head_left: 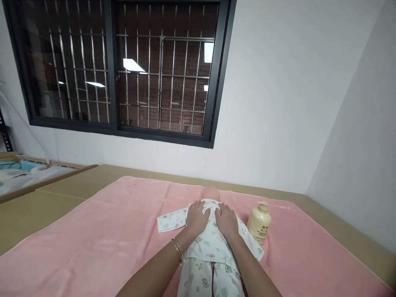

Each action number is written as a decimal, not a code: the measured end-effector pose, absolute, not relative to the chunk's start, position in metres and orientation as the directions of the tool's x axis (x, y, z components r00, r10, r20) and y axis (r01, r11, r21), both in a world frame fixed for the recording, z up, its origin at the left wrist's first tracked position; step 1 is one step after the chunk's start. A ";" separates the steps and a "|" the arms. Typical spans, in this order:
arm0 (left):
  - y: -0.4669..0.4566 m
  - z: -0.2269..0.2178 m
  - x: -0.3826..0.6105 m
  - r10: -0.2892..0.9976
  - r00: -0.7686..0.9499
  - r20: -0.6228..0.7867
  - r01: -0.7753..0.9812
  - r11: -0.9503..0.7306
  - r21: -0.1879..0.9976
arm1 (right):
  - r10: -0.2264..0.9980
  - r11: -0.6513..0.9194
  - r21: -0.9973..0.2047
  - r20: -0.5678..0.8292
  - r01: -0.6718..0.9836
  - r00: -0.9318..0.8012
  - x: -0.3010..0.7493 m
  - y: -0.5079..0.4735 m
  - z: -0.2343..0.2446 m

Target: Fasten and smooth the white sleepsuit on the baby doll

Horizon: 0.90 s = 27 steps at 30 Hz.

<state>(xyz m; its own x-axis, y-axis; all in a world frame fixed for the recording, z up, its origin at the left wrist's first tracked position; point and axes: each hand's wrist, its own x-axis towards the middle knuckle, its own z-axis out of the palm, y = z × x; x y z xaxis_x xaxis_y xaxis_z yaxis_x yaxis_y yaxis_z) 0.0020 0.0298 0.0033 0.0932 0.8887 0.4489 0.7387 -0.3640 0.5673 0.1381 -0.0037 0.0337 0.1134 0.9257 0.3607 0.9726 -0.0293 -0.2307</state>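
Doll, pale pink rounded head, long-sleeved white suit with small green and pinkish print [213, 241]: one; laid lengthwise on the blanket, head toward the wall, legs toward the wearer and cut by the lower frame edge. Left-side sleeve stretched outward; right-side sleeve angled down and out.

Left hand [198, 215], metal bangles at wrist: palm down on the doll's upper body, fingers extended, slightly parted, resting rather than gripping.

Right hand [227, 218]: alongside, likewise flat, fingers extended, thumb inward; a narrow strip of printed cloth shows between the two hands.

Bottle, pale yellow, rounded, dark lettering [260, 225]: upright just beside the right-side sleeve; contact with it cannot be told.

Blanket, pink, soft, pale-edged [108, 231]: widest spread left of the doll, narrower beyond its head, further room right of the bottle.

Tabletop, tan, flat [18, 225]: borders the blanket left, far and right; far strip meets the white wall [278, 82].
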 end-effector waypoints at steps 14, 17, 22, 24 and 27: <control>0.024 0.006 0.001 0.900 0.020 0.436 0.799 -0.277 0.534 | 0.917 -0.042 -0.179 0.384 0.983 0.110 0.136 -0.010 0.042; 0.026 0.007 0.001 0.876 0.110 0.469 0.772 -0.373 0.515 | 0.927 0.069 -0.206 0.374 0.976 0.013 0.143 -0.003 0.038; 0.019 0.012 0.001 0.864 0.085 0.497 0.742 -0.388 0.547 | 0.912 0.090 -0.187 0.410 0.978 -0.006 0.138 -0.008 0.040; 0.015 0.014 0.001 0.872 0.016 0.489 0.751 -0.333 0.570 | 0.910 -0.026 -0.190 0.403 0.981 0.102 0.134 -0.014 0.042; 0.013 0.014 0.003 0.882 -0.041 0.470 0.764 -0.275 0.584 | 0.896 -0.140 -0.232 0.384 0.963 0.223 0.131 -0.019 0.042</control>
<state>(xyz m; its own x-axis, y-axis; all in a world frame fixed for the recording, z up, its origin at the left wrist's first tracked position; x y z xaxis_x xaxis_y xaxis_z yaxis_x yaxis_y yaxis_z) 0.0029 0.0127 0.0140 -0.0410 0.8819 0.4697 0.7637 -0.2754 0.5839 0.1309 -0.0194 0.0416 0.2227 0.8959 0.3845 0.9627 -0.1399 -0.2315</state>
